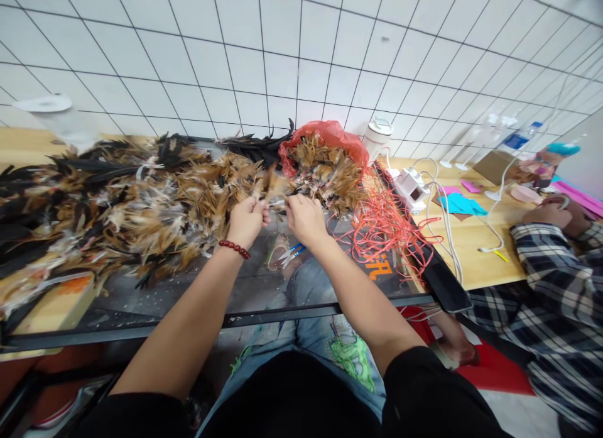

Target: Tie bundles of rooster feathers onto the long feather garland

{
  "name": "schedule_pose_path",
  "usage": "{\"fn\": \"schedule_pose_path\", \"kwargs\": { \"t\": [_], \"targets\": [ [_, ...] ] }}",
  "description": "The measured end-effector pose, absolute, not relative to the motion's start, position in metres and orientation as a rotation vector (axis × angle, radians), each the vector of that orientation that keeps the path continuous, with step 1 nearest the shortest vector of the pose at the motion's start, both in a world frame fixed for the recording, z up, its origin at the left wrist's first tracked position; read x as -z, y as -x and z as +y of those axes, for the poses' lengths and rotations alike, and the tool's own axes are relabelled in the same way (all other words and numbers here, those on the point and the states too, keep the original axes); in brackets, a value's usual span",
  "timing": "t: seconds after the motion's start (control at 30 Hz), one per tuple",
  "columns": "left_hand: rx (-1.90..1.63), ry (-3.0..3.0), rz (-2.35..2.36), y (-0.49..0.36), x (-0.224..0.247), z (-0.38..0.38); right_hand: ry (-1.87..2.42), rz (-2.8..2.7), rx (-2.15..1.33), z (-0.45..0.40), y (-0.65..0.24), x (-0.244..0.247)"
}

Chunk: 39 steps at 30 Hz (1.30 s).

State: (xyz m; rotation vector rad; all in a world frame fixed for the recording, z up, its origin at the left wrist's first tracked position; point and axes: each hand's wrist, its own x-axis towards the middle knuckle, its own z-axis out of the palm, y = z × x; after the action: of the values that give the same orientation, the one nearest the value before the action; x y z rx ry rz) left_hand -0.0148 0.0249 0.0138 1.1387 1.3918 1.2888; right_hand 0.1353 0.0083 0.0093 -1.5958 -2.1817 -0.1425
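Head view: left hand [247, 223] pinching feather [276, 184]; right hand [305, 220] curled, contents hidden; both beyond scissors [295, 251]; string [377, 229] right of scissors, pile [160, 205] of feathers left.

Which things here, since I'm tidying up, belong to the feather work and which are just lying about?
Seemingly the job:
feathers
red bag
string
scissors

Seemingly just lying about:
white cup
bottle
brown box

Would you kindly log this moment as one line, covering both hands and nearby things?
left hand: pinching brown feathers | right hand: fingers curled, hold unclear | nearby: scissors, red bag, tangled pink cord
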Motion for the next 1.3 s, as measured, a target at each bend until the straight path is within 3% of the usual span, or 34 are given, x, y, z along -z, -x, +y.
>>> {"fn": "schedule_pose_path", "kwargs": {
  "t": [0.13,0.4,1.07,1.3],
  "targets": [
    [-1.512,-0.955,1.362,0.018,-0.027,0.026,1.625,-2.271,0.083,0.009,-0.135,-0.005],
    [-1.585,-0.933,1.318,0.021,-0.027,0.026,1.700,-2.339,0.017,0.005,-0.129,-0.006],
    [-1.346,-1.134,1.377,0.020,-0.011,0.032,1.548,-2.285,0.020,0.006,-0.131,-0.010],
    [-1.390,-1.108,1.390,0.021,-0.012,0.031,1.691,-2.311,-0.033,0.008,-0.128,-0.003]
  ]
}}
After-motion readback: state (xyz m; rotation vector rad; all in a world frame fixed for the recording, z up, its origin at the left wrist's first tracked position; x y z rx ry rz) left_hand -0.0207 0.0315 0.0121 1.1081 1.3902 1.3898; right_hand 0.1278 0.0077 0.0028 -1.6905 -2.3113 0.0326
